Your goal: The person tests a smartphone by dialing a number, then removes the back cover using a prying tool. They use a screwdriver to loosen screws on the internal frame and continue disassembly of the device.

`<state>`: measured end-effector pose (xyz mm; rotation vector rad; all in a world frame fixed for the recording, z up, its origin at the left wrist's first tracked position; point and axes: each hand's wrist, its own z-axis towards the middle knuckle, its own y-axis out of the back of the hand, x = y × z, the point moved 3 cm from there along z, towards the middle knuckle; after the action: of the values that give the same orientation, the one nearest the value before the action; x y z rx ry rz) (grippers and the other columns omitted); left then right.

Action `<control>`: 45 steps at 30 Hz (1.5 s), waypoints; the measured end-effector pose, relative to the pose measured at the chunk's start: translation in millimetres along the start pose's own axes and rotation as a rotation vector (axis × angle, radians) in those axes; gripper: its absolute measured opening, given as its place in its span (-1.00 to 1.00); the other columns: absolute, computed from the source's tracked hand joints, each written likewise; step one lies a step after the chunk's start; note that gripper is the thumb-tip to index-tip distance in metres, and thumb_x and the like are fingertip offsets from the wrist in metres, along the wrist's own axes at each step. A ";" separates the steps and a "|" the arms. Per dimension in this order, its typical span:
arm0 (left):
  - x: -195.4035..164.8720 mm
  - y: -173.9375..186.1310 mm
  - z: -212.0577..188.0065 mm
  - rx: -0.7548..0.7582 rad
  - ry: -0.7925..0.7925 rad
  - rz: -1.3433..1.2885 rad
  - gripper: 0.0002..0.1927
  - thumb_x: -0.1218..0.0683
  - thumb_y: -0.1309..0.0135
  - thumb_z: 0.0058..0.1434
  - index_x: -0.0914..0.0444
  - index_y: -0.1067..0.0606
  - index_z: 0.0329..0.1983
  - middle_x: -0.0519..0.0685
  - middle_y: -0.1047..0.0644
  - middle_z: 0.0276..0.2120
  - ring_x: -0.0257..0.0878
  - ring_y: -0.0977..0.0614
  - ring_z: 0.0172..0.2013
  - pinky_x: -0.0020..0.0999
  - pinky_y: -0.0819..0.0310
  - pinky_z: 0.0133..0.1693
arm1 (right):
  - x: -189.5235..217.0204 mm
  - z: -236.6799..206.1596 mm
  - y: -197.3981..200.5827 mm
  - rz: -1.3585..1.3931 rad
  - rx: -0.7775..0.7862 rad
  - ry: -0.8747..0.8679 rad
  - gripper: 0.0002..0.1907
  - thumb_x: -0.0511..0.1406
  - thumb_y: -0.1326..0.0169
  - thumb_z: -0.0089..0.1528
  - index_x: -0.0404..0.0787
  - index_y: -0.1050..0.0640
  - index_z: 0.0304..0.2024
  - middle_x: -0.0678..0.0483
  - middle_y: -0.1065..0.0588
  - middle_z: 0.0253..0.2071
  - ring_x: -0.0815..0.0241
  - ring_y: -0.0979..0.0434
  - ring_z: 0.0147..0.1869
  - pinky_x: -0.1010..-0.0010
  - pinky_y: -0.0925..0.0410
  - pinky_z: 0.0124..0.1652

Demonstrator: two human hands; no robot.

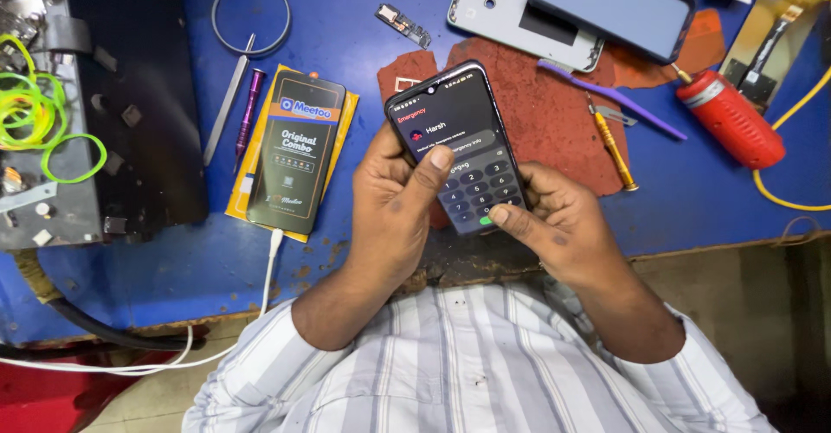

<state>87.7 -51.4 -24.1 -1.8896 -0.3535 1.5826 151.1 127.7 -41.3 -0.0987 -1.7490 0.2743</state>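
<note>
Smartphone [459,143] held above tabletop [346,18] near front edge, screen lit, dial pad showing. Left hand [394,204] wrapped around phone, thumb on screen. Right hand [554,217] grips lower right edge, thumb on green call key. Step judged: testing touchscreen; next calls for light, accurate thumb taps.

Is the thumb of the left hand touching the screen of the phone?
Touching. The head view shows the left hand holding the phone, its thumb tip pressed flat on the lit screen above the keypad, with no gap visible. The right hand grips the lower edge.
</note>
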 end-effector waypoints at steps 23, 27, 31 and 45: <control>35.4 -73.1 56.3 0.118 -0.084 -0.144 -0.44 -0.19 0.26 0.66 0.37 -0.30 0.36 0.08 -0.52 0.06 -0.23 -0.60 0.05 -0.29 -0.55 0.14 | 35.3 7.0 85.2 0.445 0.334 -0.021 -0.16 -0.55 0.00 0.19 -0.31 -0.06 0.51 -0.12 -0.34 0.33 0.03 -0.44 0.44 0.01 -0.38 0.37; 47.5 -91.0 67.9 0.132 -0.053 -0.121 -0.41 -0.21 0.29 0.63 0.33 -0.21 0.45 0.07 -0.48 0.13 -0.24 -0.58 0.10 -0.27 -0.53 0.19 | 35.2 7.7 101.1 0.390 0.331 0.045 -0.15 -0.57 -0.03 0.24 -0.26 -0.02 0.52 -0.08 -0.35 0.31 0.09 -0.45 0.41 0.05 -0.41 0.36; 53.1 -105.2 73.0 0.207 -0.068 -0.074 -0.40 -0.21 0.30 0.69 0.35 -0.20 0.49 0.05 -0.45 0.14 -0.27 -0.55 0.08 -0.31 -0.48 0.18 | 30.7 8.8 117.1 0.259 0.197 0.075 -0.24 -0.55 -0.07 0.30 -0.30 -0.11 0.50 -0.05 -0.41 0.23 0.19 -0.47 0.34 0.23 -0.39 0.33; 41.7 -101.7 87.0 0.316 -0.061 -0.107 -0.33 -0.27 0.25 0.63 0.33 -0.13 0.52 0.08 -0.39 0.24 -0.23 -0.48 0.21 -0.21 -0.45 0.35 | 49.2 28.0 99.5 0.201 0.162 0.112 -0.20 -0.55 -0.17 0.21 -0.22 -0.12 0.41 0.04 -0.39 0.22 0.23 -0.45 0.32 0.30 -0.40 0.27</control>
<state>34.3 75.9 0.5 -1.5606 -0.2119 1.5275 105.5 231.0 -22.8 -0.1703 -1.6007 0.5460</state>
